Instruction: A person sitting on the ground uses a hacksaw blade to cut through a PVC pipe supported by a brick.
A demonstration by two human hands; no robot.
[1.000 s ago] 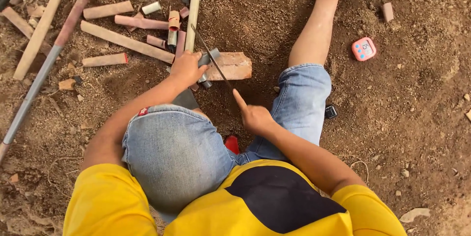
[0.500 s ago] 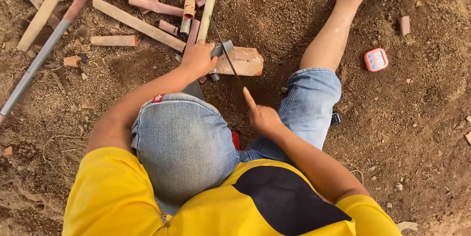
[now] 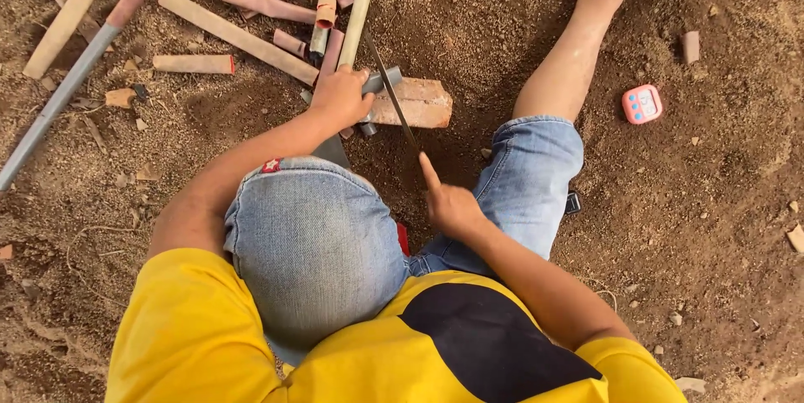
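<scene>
The person's knee in blue denim and yellow shirt fill the lower middle and hide the ground beneath, along with most of whatever the right hand grips. Taking the brick (image 3: 416, 102) as landmark: it lies flat on the dirt ground (image 3: 712, 286), its left end covered by the left hand (image 3: 341, 98). That hand is closed down on one short grey pipe (image 3: 378, 82) lying across the brick's left end; how far the pipe runs under the palm cannot be made out. One thin saw blade (image 3: 392, 98) slants across the pipe and brick toward the right hand (image 3: 450, 206), below the brick, which is clamped on the blade's handle with its forefinger stretched along it; the handle itself is hidden. Above and left of the brick lies a scatter of cut pipe pieces (image 3: 237, 34), roughly a dozen, several cut off by the top edge. One small pink timer (image 3: 641, 105) sits well right of the brick.
</scene>
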